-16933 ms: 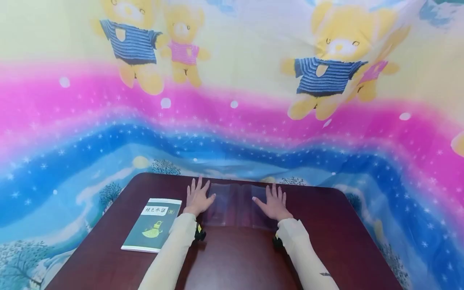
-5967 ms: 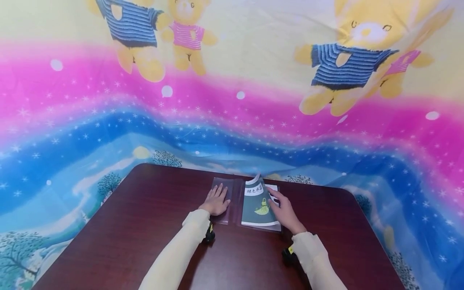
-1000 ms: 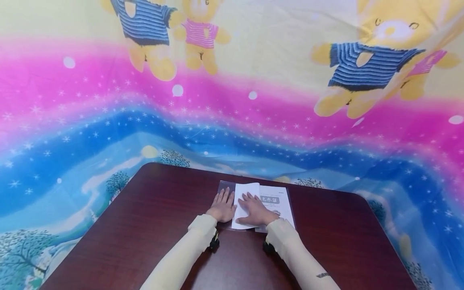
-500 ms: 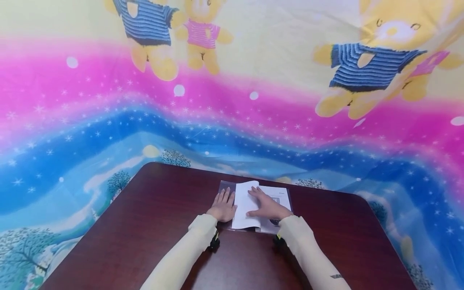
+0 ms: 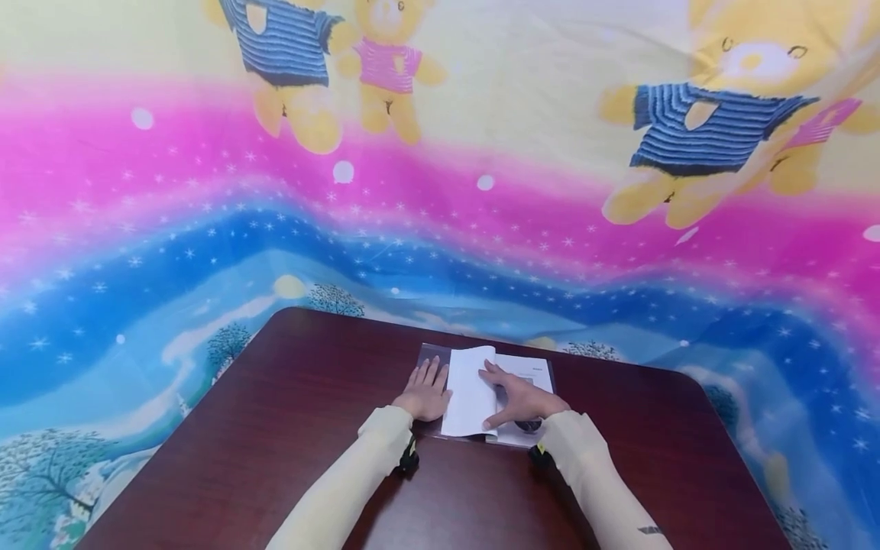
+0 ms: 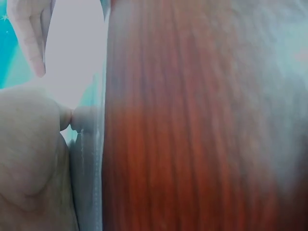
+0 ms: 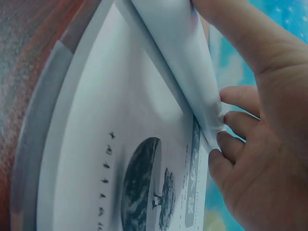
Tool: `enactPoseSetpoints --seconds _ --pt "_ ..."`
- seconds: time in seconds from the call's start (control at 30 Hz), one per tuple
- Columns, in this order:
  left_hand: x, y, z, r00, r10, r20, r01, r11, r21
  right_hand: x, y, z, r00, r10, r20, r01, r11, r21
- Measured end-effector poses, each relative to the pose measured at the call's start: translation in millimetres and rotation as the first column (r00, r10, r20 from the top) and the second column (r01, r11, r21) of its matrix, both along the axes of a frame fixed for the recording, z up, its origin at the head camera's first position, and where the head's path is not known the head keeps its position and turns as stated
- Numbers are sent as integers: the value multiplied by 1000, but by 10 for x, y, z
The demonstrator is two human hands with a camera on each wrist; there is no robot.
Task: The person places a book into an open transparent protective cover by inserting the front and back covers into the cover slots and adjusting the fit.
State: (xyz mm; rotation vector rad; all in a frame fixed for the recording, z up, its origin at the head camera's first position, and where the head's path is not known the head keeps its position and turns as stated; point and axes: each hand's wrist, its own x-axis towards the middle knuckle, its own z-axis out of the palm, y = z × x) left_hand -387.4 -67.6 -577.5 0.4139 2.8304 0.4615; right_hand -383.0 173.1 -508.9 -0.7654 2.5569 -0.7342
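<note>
Head view: right hand [image 5: 525,397] slides to the turned booklet cover's [image 5: 470,391] edge, baring more white; fingers spread, gripping nothing; left hand [image 5: 422,393] flat on plastic sleeve [image 5: 442,354].

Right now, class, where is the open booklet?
In the head view, the open booklet lies over the clear plastic cover near the far edge of the wooden table, just right of the left hand, partly beneath the right hand.
</note>
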Motion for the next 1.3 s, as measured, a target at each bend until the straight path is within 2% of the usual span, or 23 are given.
enactPoseSetpoints --seconds 0.37,0.83,1.1,1.2,1.3 --pt "-2 6 -19 1000 6 -10 -6 1000 11 -9 -107 -107 999 30 -22 -30 999 -14" --pt "-13 2 -62 999 5 -48 -5 1000 -8 7 -262 -158 997 50 -61 -51 998 -23" --pt "30 4 3 999 10 -33 -9 1000 6 0 -319 -204 995 59 -84 -61 998 -26" --pt "69 -1 68 1000 6 -20 -6 1000 17 -11 -295 -204 996 36 -79 -39 999 -35" --pt "73 -21 75 1000 3 -24 -3 1000 22 -29 -240 -176 996 -11 -90 7 999 -51"
